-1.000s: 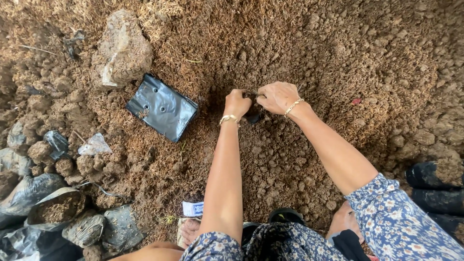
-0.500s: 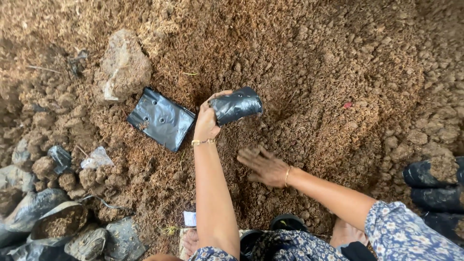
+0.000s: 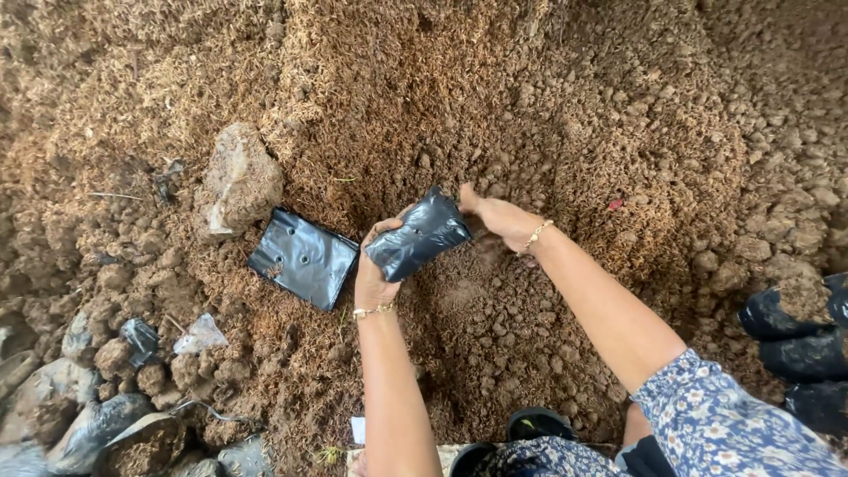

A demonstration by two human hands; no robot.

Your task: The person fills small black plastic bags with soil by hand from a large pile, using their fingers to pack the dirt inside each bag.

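Observation:
A small black plastic nursery bag (image 3: 418, 237), punched with holes, is tilted above a pile of brown crumbly soil (image 3: 530, 115). My left hand (image 3: 374, 269) grips the bag from below at its lower end. My right hand (image 3: 496, 215) is at the bag's upper, open end, fingers cupped against its mouth. Whether soil is in that hand I cannot tell. A stack of flat black bags (image 3: 303, 257) lies on the soil just left of my left hand.
A large pale stone (image 3: 240, 179) sits left of the flat bags. Filled black bags (image 3: 799, 340) stand at the right edge. Stones, clods and crumpled plastic (image 3: 106, 389) lie at the lower left. A dark sandal (image 3: 537, 425) shows at the bottom.
My right hand has risen from the soil surface up to the bag's open end. My left hand has lowered the bag slightly and holds it closer to the pile.

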